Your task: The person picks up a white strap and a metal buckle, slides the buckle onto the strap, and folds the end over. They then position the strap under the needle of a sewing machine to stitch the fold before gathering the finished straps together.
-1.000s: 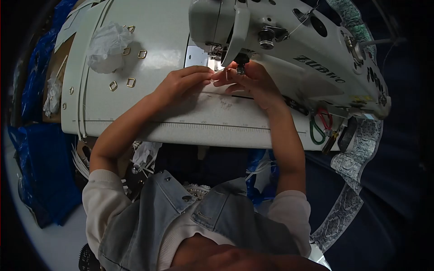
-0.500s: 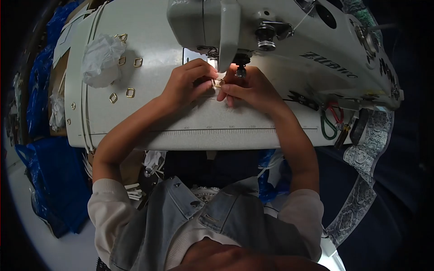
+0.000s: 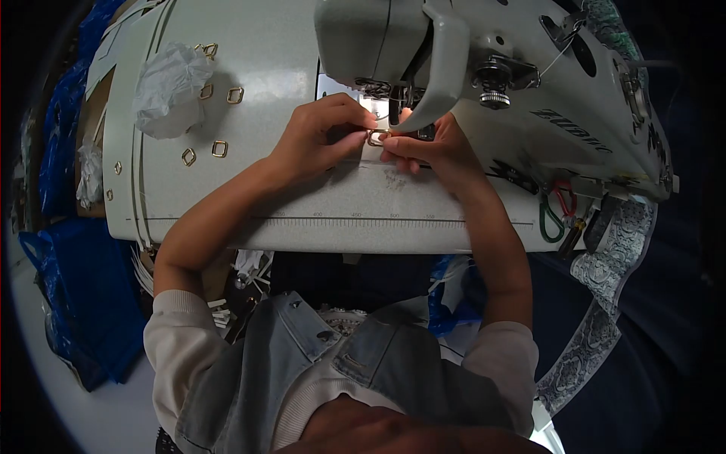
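A small gold rectangular metal ring is held between my two hands just in front of the sewing machine's needle area. My left hand pinches its left side with thumb and fingertips. From the right, the thumb and fingers of my right hand close on the other side, with the finger ends partly hidden. Above them hangs the head of the white sewing machine, its lamp lighting the needle area. Whether a strap or thread runs through the ring is too small to tell.
Several gold rings, one of them a loose ring, lie left beside a crumpled white plastic bag. Green-handled scissors and a red-handled tool sit at the right. Lace trim hangs there. A printed ruler runs along the table's front.
The camera view has shifted, so the machine head appears farther right and lower. Both hands and the ring appear slightly farther right, with the grip on the ring kept.
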Demonstrator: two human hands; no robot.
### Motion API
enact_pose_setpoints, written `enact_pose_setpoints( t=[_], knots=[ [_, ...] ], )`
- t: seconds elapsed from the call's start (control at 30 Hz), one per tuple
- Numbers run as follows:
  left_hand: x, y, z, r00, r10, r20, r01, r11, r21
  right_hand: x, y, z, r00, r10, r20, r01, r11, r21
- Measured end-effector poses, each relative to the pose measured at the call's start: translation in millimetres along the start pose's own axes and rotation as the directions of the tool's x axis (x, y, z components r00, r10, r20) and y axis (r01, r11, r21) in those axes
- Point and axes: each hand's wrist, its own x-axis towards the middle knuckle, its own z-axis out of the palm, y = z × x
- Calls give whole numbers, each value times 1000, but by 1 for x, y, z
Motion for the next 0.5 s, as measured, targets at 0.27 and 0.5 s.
enact_pose_setpoints(
  t=[0.27, 0.5],
  knots=[
    [-5, 3, 4, 993, -106, 58, 115, 976, -184, -1, 2, 17, 993, 65, -97, -71, 995, -63],
    [-1, -2, 6, 979, -136, -152, 133, 991, -30, 5, 10, 18, 987, -73, -147, 50, 987, -156]
  ],
)
